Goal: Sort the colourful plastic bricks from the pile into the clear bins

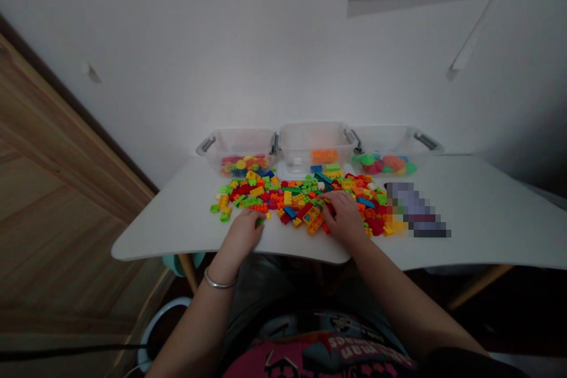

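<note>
A spread of several small coloured building bricks (292, 198) covers the middle of a white table (177, 224). My left hand (243, 235) rests near the table's front edge, fingers curled around a small green brick (259, 222). My right hand (343, 215) lies on the pile, fingers bent down among red and orange bricks; whether it holds one is hidden. A metal bangle (218, 282) circles my left wrist.
Three clear plastic bins stand against the wall: the left bin (237, 150) with mixed pieces, the middle bin (316, 147) with orange and green bricks, the right bin (390, 150) with round pieces. A blurred-out patch (416, 209) lies right of the pile. A wooden door (53, 189) is at left.
</note>
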`<state>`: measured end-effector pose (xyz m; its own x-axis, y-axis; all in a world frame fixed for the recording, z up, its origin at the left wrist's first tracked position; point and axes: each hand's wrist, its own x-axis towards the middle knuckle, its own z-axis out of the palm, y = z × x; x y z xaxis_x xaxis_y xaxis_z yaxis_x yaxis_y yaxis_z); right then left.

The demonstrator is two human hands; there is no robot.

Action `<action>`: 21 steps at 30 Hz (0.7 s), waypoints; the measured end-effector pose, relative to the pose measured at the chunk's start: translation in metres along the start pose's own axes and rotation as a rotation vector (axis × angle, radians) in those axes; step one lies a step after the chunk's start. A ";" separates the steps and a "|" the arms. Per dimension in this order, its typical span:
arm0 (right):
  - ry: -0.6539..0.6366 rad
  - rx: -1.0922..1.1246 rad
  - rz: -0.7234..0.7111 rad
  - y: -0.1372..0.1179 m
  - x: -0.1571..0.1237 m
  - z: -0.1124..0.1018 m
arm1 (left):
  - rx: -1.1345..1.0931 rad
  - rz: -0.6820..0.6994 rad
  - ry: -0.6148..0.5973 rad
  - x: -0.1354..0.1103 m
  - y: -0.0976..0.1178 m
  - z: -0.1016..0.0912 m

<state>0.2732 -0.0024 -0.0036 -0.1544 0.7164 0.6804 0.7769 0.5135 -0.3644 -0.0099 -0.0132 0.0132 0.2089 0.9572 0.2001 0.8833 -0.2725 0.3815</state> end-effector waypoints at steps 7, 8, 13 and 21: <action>-0.005 0.002 0.006 0.000 0.000 -0.001 | 0.005 -0.056 -0.011 0.005 0.005 -0.005; -0.004 0.004 0.006 0.000 0.000 -0.001 | -0.017 -0.056 -0.023 0.006 0.005 -0.007; -0.016 0.005 0.009 0.000 0.001 -0.001 | -0.234 -0.087 0.129 0.021 0.000 -0.021; -0.020 0.013 0.011 0.000 0.002 0.000 | -0.718 -0.130 0.904 0.088 -0.012 -0.052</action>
<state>0.2724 -0.0011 -0.0025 -0.1582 0.7312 0.6635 0.7705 0.5117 -0.3802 -0.0239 0.0695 0.0736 -0.4977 0.6426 0.5825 0.3740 -0.4469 0.8126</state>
